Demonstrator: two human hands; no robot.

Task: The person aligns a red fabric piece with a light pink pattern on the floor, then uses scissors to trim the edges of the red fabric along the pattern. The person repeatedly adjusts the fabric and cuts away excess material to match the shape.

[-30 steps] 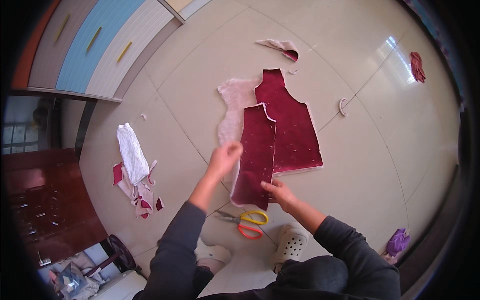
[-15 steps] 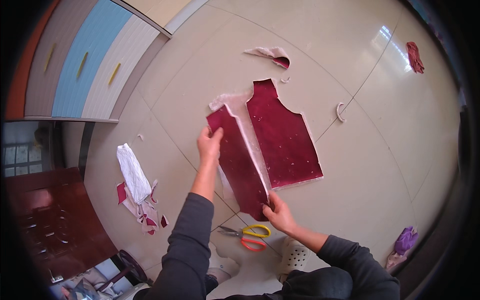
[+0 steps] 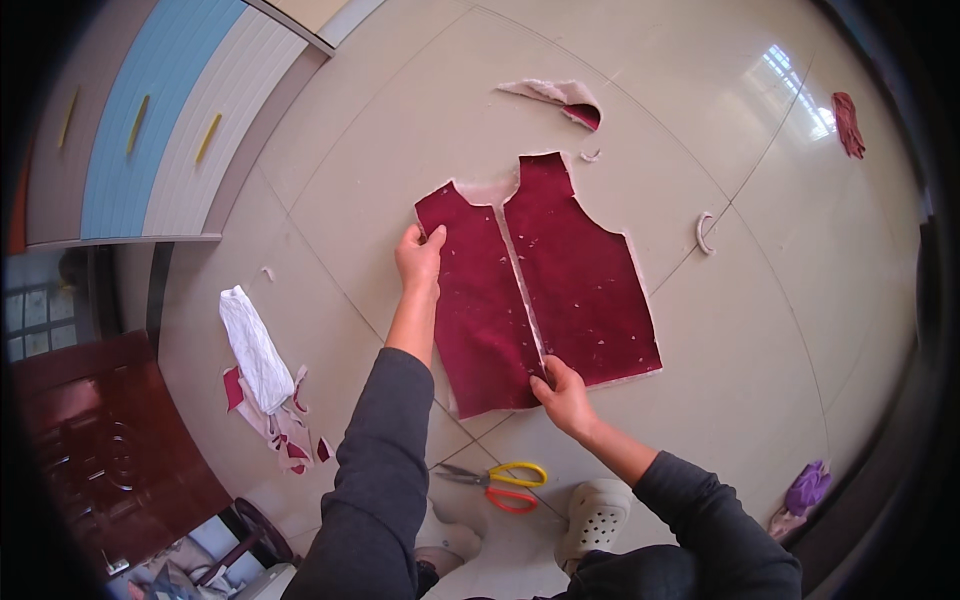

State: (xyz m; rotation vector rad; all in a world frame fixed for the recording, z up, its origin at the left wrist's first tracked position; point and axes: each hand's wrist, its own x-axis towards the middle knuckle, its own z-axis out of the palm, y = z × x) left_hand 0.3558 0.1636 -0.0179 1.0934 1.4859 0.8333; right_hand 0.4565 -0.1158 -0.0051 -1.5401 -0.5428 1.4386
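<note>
Two dark red fabric panels lie side by side on a pale, fuzzy-edged larger fabric piece [image 3: 487, 193], forming a vest-like outline. My left hand [image 3: 418, 258] grips the outer edge of the left red panel [image 3: 475, 300] below its shoulder, thumb on top. At that panel's lower inner corner, my right hand [image 3: 568, 398] pinches the fabric. A narrow pale strip shows between it and the right red panel [image 3: 590, 290], which lies flat with small pale lint specks. Scissors [image 3: 510, 480] with one yellow and one red handle rest on the floor near my feet.
A curled fabric offcut [image 3: 560, 97] and a small pale strip [image 3: 705, 232] lie beyond the panels. White folded cloth [image 3: 258, 350] sits on scraps [image 3: 285, 432] at left, near drawers [image 3: 150, 130]. Reddish cloth [image 3: 848, 125] and purple cloth [image 3: 808, 487] lie at right.
The left red panel has been laid down and spread leftward over the pale piece, lining up beside the right panel. Both hands keep their hold, and the right hand has moved slightly up and right.
</note>
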